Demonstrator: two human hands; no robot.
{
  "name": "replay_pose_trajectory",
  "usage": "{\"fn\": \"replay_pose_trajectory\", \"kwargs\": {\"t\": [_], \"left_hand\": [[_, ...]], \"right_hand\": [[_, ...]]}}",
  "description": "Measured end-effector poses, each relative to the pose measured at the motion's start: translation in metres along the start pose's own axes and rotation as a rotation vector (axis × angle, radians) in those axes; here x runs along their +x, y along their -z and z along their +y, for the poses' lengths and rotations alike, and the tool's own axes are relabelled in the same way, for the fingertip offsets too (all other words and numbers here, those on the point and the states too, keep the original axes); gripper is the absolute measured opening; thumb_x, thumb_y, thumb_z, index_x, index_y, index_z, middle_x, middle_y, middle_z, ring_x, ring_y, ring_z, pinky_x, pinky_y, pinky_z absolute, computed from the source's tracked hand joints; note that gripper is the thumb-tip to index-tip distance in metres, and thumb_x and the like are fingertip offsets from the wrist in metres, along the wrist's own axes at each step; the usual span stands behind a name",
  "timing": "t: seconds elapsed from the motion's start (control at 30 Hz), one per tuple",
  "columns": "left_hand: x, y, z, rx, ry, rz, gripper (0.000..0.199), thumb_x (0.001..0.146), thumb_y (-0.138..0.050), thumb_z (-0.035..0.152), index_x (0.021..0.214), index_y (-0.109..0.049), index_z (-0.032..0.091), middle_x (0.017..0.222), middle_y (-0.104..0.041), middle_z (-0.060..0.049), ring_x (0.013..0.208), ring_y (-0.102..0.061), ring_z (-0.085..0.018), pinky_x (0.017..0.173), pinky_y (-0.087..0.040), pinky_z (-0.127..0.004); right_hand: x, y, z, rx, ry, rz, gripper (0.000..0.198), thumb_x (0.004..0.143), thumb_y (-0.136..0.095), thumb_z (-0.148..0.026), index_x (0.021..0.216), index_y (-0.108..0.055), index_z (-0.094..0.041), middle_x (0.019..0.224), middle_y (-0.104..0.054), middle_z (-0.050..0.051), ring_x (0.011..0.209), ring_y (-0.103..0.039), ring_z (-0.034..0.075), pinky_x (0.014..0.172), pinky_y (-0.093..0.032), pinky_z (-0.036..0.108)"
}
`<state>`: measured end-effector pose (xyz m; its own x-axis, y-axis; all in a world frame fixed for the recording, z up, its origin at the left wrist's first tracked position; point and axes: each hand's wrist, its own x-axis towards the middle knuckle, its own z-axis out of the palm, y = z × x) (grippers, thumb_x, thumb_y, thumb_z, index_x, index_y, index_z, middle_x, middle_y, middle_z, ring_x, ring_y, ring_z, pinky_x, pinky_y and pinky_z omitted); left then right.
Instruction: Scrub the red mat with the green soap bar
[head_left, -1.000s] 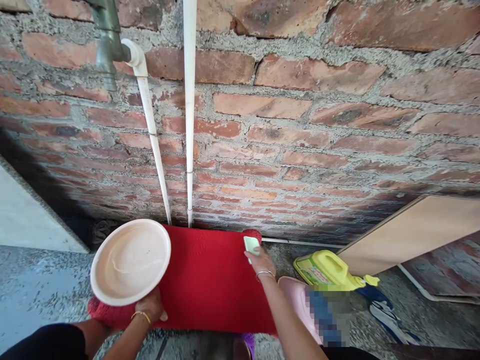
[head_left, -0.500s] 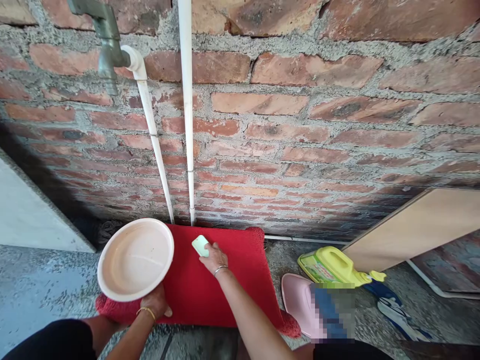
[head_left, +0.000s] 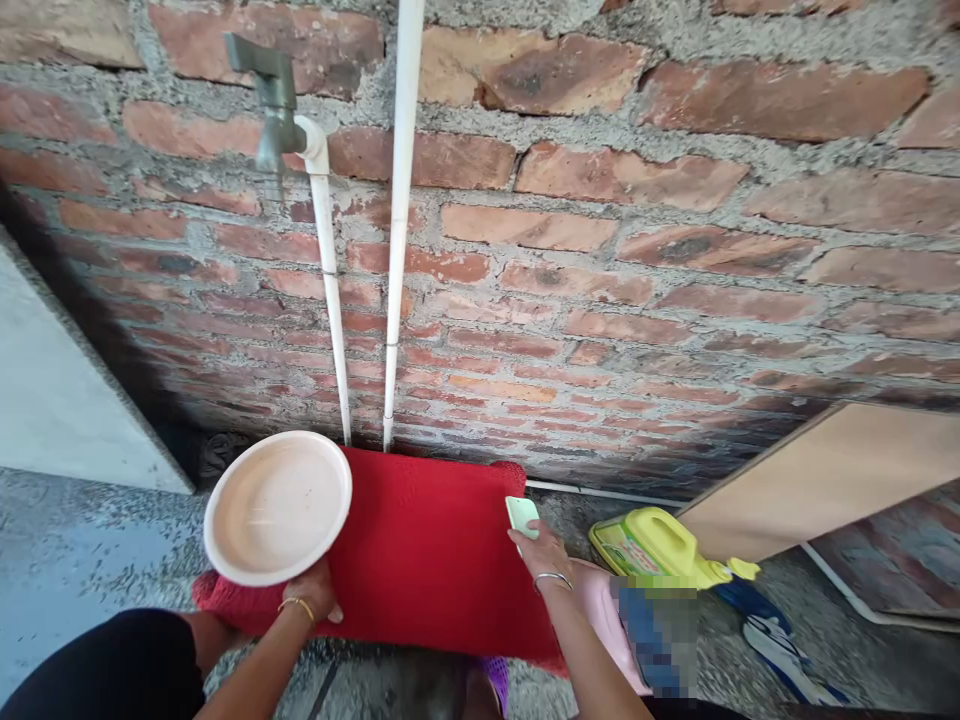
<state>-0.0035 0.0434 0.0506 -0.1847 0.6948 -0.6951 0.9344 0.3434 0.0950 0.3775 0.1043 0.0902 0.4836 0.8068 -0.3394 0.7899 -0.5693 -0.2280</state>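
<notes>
A pale pink basin [head_left: 277, 505] stands over the left end of a red mat [head_left: 420, 560] with shaggy rolled edges. My left hand [head_left: 315, 590] is at the basin's near rim, thumb out to the side. Its fingers disappear behind the basin, so whether they grip it or press on the mat is unclear. Toward the mat's right end, my right hand [head_left: 541, 550] is closed on a pale green scrub brush [head_left: 523, 515] with a flat back. The brush lies against the mat, its underside hidden.
A tap [head_left: 274, 120] and white pipes [head_left: 399, 220] run along the brick wall. Right of the mat are a pink stool-like object [head_left: 600, 610], a yellow detergent jug [head_left: 656, 540], blue-and-white cloth [head_left: 780, 650] and a leaning board [head_left: 832, 480]. A pale slab [head_left: 67, 380] stands left.
My right hand has moved the brush rightward, from the middle of the mat to near its right edge. My left hand stays by the basin. The view has shifted slightly.
</notes>
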Motion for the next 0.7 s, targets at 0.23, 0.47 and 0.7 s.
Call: {"fn": "replay_pose_trajectory", "kwargs": {"t": [0.23,0.47,0.7], "left_hand": [[0.005,-0.003,-0.003,-0.033,0.045,-0.045,0.091,0.044,-0.082,0.021,0.128,-0.048,0.014,0.134,-0.053,-0.017,0.124,-0.05,-0.029,0.102,-0.042,-0.035],[0.009,-0.002,-0.006,-0.063,0.062,-0.056,0.096,0.041,-0.083,0.025,0.129,-0.047,0.014,0.137,-0.049,-0.017,0.127,-0.046,-0.03,0.104,-0.04,-0.035],[0.031,-0.021,-0.016,-0.03,0.013,-0.046,0.086,0.039,-0.083,0.03,0.119,-0.054,0.019,0.129,-0.057,-0.015,0.121,-0.051,-0.033,0.1,-0.043,-0.042]], "right_hand": [[-0.059,-0.063,-0.143,-0.03,0.342,-0.178,0.04,0.075,-0.059,-0.045,0.112,-0.057,-0.031,0.113,-0.054,0.003,0.094,-0.061,0.018,0.075,-0.043,0.028],[-0.093,-0.108,-0.214,-0.033,0.511,-0.24,0.037,0.069,-0.065,-0.038,0.105,-0.06,-0.03,0.11,-0.054,0.002,0.093,-0.06,0.018,0.073,-0.041,0.027],[-0.047,-0.077,-0.139,-0.084,0.346,-0.174,0.04,0.072,-0.062,-0.042,0.111,-0.058,-0.033,0.111,-0.054,0.003,0.096,-0.06,0.02,0.076,-0.043,0.031]]}}
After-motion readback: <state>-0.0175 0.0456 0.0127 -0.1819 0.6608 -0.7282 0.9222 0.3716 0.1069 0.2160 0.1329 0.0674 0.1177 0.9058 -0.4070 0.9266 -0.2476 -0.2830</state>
